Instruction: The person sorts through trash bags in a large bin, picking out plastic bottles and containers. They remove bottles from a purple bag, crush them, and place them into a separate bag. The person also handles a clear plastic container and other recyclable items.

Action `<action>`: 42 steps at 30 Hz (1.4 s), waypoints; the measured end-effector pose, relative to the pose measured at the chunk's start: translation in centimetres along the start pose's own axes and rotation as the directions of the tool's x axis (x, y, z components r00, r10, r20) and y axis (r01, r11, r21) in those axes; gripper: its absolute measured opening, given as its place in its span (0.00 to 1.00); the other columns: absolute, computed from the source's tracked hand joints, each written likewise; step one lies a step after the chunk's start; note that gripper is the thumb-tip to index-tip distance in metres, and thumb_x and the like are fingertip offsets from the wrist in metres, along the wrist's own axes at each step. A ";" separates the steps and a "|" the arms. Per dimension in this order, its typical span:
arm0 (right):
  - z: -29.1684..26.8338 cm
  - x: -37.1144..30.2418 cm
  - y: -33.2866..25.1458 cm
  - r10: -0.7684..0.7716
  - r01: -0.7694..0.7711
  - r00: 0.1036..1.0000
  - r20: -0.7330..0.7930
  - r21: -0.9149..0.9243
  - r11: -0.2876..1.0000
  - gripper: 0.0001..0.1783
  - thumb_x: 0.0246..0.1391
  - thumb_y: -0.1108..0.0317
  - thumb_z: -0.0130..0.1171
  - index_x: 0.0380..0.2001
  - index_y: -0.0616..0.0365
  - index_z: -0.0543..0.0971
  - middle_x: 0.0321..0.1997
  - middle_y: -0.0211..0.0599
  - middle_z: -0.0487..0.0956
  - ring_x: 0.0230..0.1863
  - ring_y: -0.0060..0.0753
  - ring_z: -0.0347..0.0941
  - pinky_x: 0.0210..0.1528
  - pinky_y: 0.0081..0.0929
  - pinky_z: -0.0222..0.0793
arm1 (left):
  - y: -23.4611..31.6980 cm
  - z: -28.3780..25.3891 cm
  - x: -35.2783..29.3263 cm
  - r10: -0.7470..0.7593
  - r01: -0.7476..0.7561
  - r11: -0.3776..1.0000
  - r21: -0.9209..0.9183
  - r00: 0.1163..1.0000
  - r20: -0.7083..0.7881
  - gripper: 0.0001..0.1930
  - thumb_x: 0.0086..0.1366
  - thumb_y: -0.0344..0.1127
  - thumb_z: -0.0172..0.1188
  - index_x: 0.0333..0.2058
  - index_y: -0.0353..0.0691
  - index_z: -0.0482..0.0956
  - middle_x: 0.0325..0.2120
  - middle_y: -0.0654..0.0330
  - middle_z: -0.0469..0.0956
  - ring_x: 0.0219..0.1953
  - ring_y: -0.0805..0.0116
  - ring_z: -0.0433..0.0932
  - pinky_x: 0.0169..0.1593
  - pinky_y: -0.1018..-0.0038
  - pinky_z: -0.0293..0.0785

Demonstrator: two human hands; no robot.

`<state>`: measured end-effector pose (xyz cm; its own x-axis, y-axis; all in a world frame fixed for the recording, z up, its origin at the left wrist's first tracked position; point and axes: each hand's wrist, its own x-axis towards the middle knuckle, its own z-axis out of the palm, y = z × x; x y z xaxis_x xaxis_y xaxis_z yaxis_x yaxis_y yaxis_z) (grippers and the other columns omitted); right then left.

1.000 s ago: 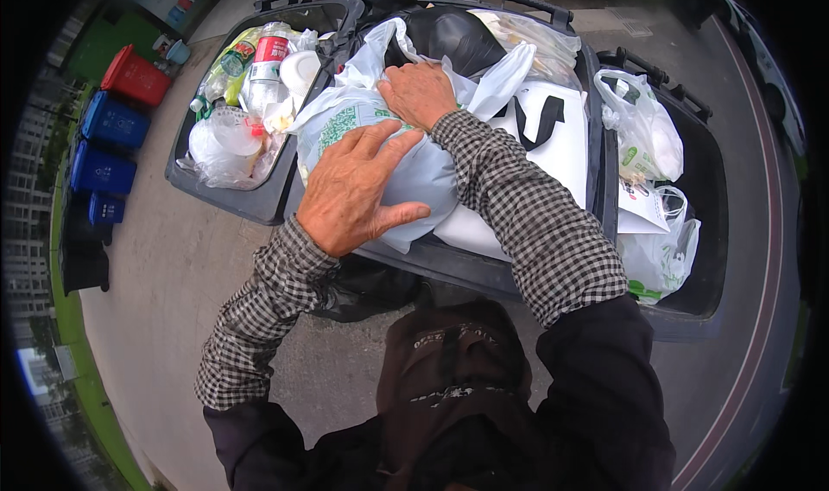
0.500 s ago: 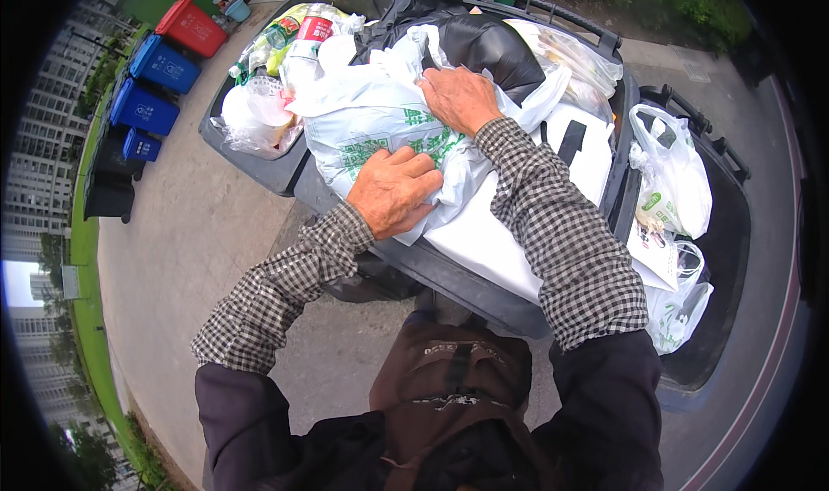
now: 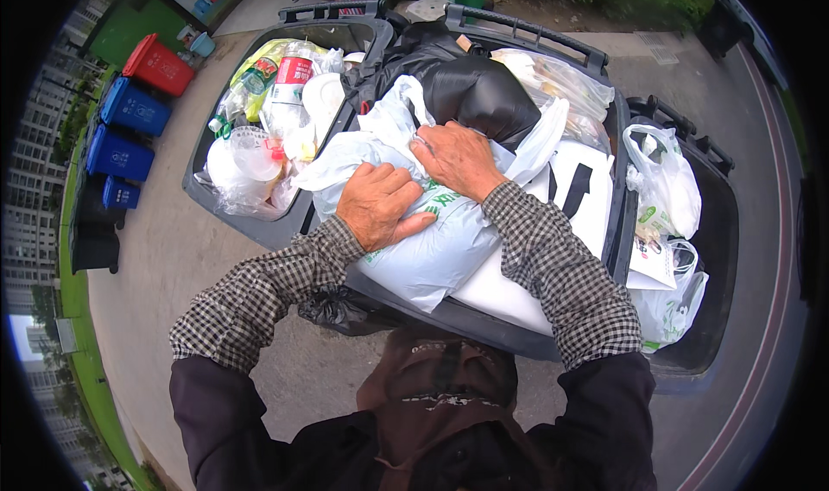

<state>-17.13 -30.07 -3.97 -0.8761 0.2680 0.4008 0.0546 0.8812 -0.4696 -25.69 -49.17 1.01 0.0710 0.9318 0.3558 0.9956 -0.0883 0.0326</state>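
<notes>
Bin of bottles [image 3: 259, 145] at 10 o'clock. My left hand [image 3: 380, 204] lies flat, fingers released, on white plastic bag [image 3: 432, 249] atop middle bin [image 3: 484, 327]. My right hand [image 3: 456, 158] at 12, fingers clenched on bag's top. Black bag [image 3: 484, 94] beyond.

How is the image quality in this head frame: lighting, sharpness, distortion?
Head view: soft, even daylight, no hard shadows or glare; left hand, right hand and white plastic bag are sharp; fisheye bends the bin rim and blacks out the corners.
</notes>
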 end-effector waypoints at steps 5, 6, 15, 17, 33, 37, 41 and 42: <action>0.7 0.2 0.5 0.078 -0.076 0.997 -0.018 0.053 0.996 0.15 0.63 0.53 0.57 0.34 0.54 0.80 0.32 0.39 0.83 0.38 0.46 0.80 0.39 0.48 0.76 | -0.6 2.5 1.0 0.062 -0.066 0.997 -0.051 0.996 -0.068 0.18 0.57 0.50 0.72 0.24 0.45 0.75 0.23 0.65 0.70 0.28 0.65 0.72 0.33 0.65 0.62; 1.0 0.5 0.4 0.084 -0.083 0.996 -0.010 0.056 0.995 0.15 0.63 0.53 0.57 0.34 0.54 0.80 0.32 0.40 0.82 0.38 0.46 0.80 0.39 0.48 0.76 | -0.7 2.7 0.9 0.058 -0.063 0.996 -0.065 0.995 -0.077 0.18 0.57 0.49 0.71 0.24 0.45 0.74 0.23 0.65 0.70 0.28 0.65 0.72 0.33 0.64 0.62; 1.5 1.1 1.8 0.089 -0.091 0.996 -0.029 -0.086 0.992 0.15 0.65 0.54 0.56 0.37 0.55 0.79 0.29 0.47 0.81 0.34 0.53 0.80 0.37 0.50 0.75 | -1.1 4.9 1.7 0.019 -0.049 0.987 -0.151 0.981 -0.195 0.20 0.61 0.54 0.69 0.24 0.45 0.77 0.22 0.65 0.74 0.29 0.66 0.75 0.35 0.65 0.66; 2.0 1.5 2.6 0.076 -0.071 0.997 0.018 -0.174 0.982 0.14 0.66 0.54 0.56 0.40 0.53 0.78 0.30 0.47 0.80 0.35 0.54 0.79 0.37 0.50 0.74 | -1.2 4.4 2.0 -0.031 -0.003 0.985 -0.175 0.982 -0.187 0.20 0.63 0.55 0.67 0.26 0.44 0.78 0.23 0.63 0.76 0.30 0.63 0.77 0.37 0.64 0.68; 3.9 -0.3 5.7 -0.049 0.057 0.998 0.033 -0.308 0.950 0.19 0.68 0.62 0.51 0.59 0.53 0.75 0.40 0.49 0.80 0.43 0.52 0.77 0.44 0.44 0.72 | 14.2 4.3 -35.0 0.119 0.740 0.460 -0.490 0.496 0.860 0.15 0.74 0.44 0.55 0.46 0.39 0.82 0.39 0.48 0.84 0.46 0.48 0.83 0.51 0.59 0.77; 3.6 -0.8 4.5 -0.039 0.035 0.999 -0.006 -0.340 0.940 0.16 0.70 0.62 0.50 0.56 0.53 0.76 0.37 0.48 0.80 0.41 0.52 0.77 0.42 0.44 0.72 | 18.6 6.5 -33.9 0.064 0.688 0.662 -0.298 0.344 0.937 0.19 0.71 0.36 0.52 0.56 0.30 0.73 0.42 0.41 0.84 0.48 0.43 0.84 0.50 0.52 0.79; 4.7 0.5 6.7 -0.184 0.175 0.983 0.003 -0.317 0.932 0.26 0.60 0.72 0.58 0.61 0.48 0.71 0.40 0.45 0.79 0.42 0.51 0.77 0.45 0.44 0.73 | 21.1 8.8 -33.9 -0.136 0.832 0.487 -0.266 0.373 0.918 0.24 0.72 0.38 0.53 0.62 0.33 0.66 0.42 0.42 0.85 0.48 0.42 0.83 0.49 0.53 0.79; 4.5 -0.1 7.3 -0.220 0.206 0.975 -0.009 -0.311 0.928 0.29 0.58 0.74 0.59 0.63 0.47 0.70 0.40 0.44 0.79 0.42 0.51 0.76 0.46 0.44 0.73 | 21.5 8.7 -34.0 -0.158 0.825 0.466 -0.320 0.433 0.887 0.23 0.72 0.40 0.54 0.62 0.37 0.67 0.41 0.43 0.85 0.46 0.42 0.84 0.46 0.52 0.80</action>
<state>-18.83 -25.42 -10.95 -0.8622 0.0711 0.5016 0.0191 0.9940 -0.1081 -6.15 -79.64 -18.51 -0.0720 0.7300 -0.6797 0.5032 0.6149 0.6072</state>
